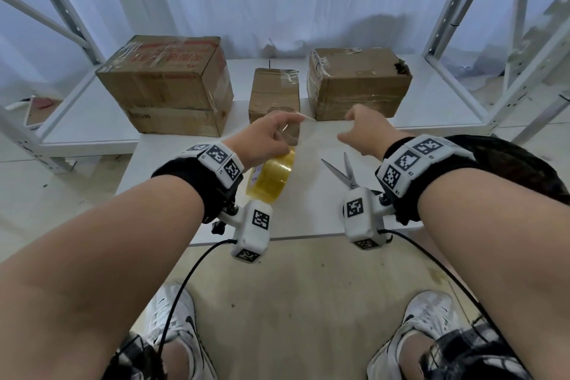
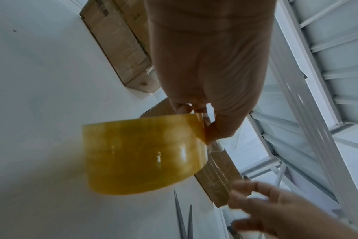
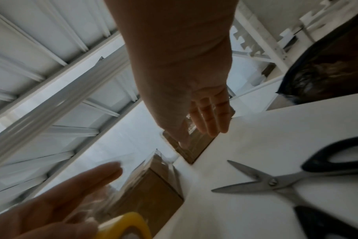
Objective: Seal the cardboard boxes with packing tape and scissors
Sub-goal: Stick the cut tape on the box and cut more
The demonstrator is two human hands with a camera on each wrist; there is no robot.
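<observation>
My left hand (image 1: 285, 126) hangs over the white table (image 1: 308, 219) and pinches the peeled end of the clear yellow packing tape (image 1: 271, 177). The roll dangles just below the fingers (image 2: 182, 109), seen close in the left wrist view as the packing tape (image 2: 143, 155). My right hand (image 1: 348, 129) hovers a little to the right, fingers (image 3: 206, 116) loosely straight, holding nothing. Open scissors (image 1: 345, 173) with black handles lie on the table under it. Behind stand a large box (image 1: 166, 86), a small box (image 1: 274, 95) and a medium box (image 1: 357, 83), each with old tape on it.
White metal shelf frames (image 1: 456, 9) rise at both sides, with a white curtain behind. A dark bag (image 1: 509, 163) sits at the table's right end. The table's front edge (image 1: 308, 237) is close to my legs, and cables hang from both wrist cameras.
</observation>
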